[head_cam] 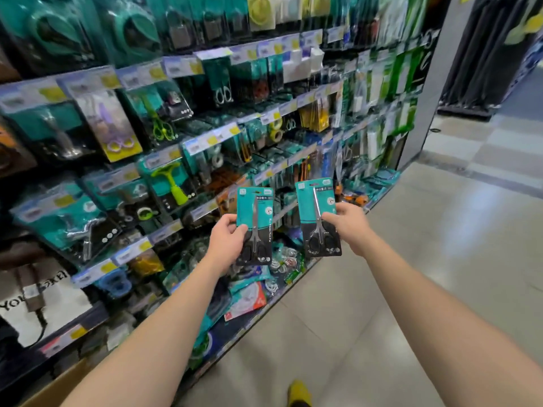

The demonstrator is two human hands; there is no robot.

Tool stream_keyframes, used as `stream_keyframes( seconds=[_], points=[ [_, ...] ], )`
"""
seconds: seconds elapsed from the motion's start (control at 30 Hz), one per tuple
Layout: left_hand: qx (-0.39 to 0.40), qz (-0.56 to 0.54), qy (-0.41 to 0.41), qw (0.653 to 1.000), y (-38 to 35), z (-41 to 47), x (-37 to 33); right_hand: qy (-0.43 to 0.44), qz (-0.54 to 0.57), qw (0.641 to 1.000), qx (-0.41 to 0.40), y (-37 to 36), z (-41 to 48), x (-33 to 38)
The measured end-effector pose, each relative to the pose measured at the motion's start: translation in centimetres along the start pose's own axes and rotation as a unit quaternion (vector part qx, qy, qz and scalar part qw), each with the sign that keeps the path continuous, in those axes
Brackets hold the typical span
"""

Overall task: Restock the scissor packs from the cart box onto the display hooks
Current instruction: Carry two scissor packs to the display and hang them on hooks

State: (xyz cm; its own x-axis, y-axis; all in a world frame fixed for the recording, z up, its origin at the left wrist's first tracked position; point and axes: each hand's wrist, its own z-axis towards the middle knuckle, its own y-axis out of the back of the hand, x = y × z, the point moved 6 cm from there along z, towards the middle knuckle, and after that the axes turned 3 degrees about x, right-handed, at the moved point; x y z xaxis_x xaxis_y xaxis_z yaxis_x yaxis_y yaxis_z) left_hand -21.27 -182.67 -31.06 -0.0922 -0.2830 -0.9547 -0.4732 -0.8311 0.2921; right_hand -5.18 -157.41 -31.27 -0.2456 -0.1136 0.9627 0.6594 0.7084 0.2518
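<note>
Two teal-and-black scissor packs are held up in front of the display wall. My left hand (227, 240) grips the left scissor pack (256, 218) by its left edge, thumb on the front. My right hand (348, 223) grips the right scissor pack (317, 211) by its right edge. Both packs stand upright, side by side and apart, at about the height of the lower hook rows (205, 207). A corner of the cardboard cart box (63, 386) shows at the bottom left, its inside hidden.
The display wall (176, 113) runs along the left, packed with hanging teal packs and price tags. Loose packets lie on its bottom ledge (249, 301). Tiled floor (411, 259) opens to the right; a yellow shoe (299, 393) shows below.
</note>
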Motion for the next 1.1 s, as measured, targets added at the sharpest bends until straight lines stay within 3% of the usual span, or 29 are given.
stream_keyframes(
  seconds=[0.3, 0.53, 0.73, 0.97, 1.1],
  points=[
    [-0.006, 0.017, 0.010, 1.000, -6.2, 19.0, -2.2, 0.009, -0.051, 0.998, 0.030, 1.2, 21.4, 3.2],
    [-0.034, 0.031, 0.032, 0.998, -10.0, 28.4, -3.8, -0.007, -0.053, 0.995, 0.081, 1.5, 34.3, 2.5],
    [-0.109, 0.056, 0.046, 0.991, -13.9, 33.2, -5.6, 0.026, -0.076, 0.990, 0.113, 2.9, 44.3, 3.2],
    [-0.195, 0.057, 0.087, 0.975, -19.4, 35.1, -8.5, 0.030, -0.047, 0.973, 0.223, 4.6, 53.2, 2.5],
    [-0.197, 0.078, 0.094, 0.973, -22.4, 35.3, -10.0, 0.032, -0.029, 0.967, 0.251, 5.2, 55.4, 3.4]
  ],
)
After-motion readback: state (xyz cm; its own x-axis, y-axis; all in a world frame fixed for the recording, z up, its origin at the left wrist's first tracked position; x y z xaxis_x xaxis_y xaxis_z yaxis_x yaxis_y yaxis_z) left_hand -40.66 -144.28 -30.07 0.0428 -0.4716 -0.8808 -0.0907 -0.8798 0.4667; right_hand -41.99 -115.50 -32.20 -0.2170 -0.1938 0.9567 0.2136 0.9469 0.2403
